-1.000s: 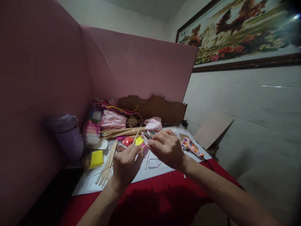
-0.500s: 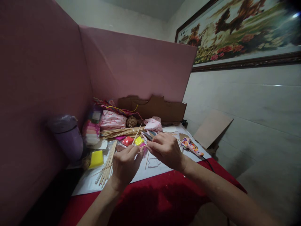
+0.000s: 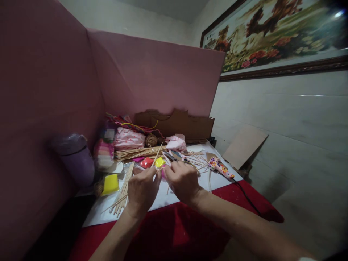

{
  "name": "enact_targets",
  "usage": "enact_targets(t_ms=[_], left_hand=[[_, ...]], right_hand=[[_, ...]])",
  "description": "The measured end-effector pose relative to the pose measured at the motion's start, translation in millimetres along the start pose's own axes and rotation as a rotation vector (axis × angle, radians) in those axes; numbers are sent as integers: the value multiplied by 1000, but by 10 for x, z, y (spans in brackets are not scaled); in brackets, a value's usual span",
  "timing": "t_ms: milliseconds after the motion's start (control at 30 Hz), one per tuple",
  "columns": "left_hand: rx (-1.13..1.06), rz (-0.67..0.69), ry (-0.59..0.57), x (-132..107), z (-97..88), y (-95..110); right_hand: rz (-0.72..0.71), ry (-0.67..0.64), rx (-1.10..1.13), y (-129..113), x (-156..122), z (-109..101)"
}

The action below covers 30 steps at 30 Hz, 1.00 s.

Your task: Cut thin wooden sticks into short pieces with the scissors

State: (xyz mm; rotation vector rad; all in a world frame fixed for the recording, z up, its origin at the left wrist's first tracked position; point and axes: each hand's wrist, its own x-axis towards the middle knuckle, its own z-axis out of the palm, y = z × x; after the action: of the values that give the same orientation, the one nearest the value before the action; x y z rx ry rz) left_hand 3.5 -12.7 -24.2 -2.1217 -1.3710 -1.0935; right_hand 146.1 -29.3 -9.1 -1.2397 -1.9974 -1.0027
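Note:
Over the white sheet, my left hand [image 3: 143, 186] is closed round a thin bamboo stick [image 3: 112, 204], whose long end slants out to the lower left. My right hand [image 3: 182, 180] is closed, its fingertips pinched at the stick's other end, close to the left fingers. Just behind my right hand lie scissors [image 3: 170, 156] with dark blades, the handle partly hidden by the hand. Yellow clay [image 3: 160, 162] and red clay [image 3: 146, 162] in wrappers lie beyond my fingers. A bundle of thicker sticks [image 3: 124, 195] rests beside my left hand.
A flowered glue gun [image 3: 220, 167] with a black cord lies at right. Long sticks [image 3: 136, 154], a twine ball [image 3: 151, 140] and cardboard [image 3: 187, 127] are at the back. A yellow packet [image 3: 110, 184] and purple container [image 3: 77, 159] stand left. Red cloth [image 3: 179, 224] covers the front edge.
My right hand has moved left and slightly down, away from the scissors, to the stick by my left hand. More of the scissors' handle now shows. My left hand has barely shifted.

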Motion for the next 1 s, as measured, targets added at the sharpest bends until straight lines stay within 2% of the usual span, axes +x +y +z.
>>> enact_targets(t_ms=[100,233,333,400,433,467,500,600,667,733,800,900,1000], left_hand=[[36,-29,-25,-1,-6,0],[-10,10,-37,21,-9,-43],[-53,-30,-15,51,-25,-77],[-93,-113,8,69,-44,-93],[-140,-157,17,76,-56,-99],[-219,-200,17,83,-67,-104],[-332,-248,14,91,-79,-109],[-836,-458,-66,124,-108,-125],[-1204,-645,-196,151,-124,-139],[-1479,-771,-337,173,-138,-155],[-1626,-816,-413,188,-147,-167],[-1685,-842,-427,194,-149,-173],[-1683,-852,-413,192,-145,-166]], right_hand=[[13,-7,0,-9,23,45],[-34,-82,120,160,122,1],[-46,-4,208,353,168,-75],[52,85,205,476,145,-75],[135,85,184,530,114,-45],[238,45,149,577,71,6],[316,-71,114,616,18,76],[436,-596,70,688,-174,339],[468,-815,131,713,-288,489],[471,-836,182,738,-359,579],[456,-825,279,772,-381,612],[466,-789,462,829,-366,593],[583,-729,629,859,-363,522]])
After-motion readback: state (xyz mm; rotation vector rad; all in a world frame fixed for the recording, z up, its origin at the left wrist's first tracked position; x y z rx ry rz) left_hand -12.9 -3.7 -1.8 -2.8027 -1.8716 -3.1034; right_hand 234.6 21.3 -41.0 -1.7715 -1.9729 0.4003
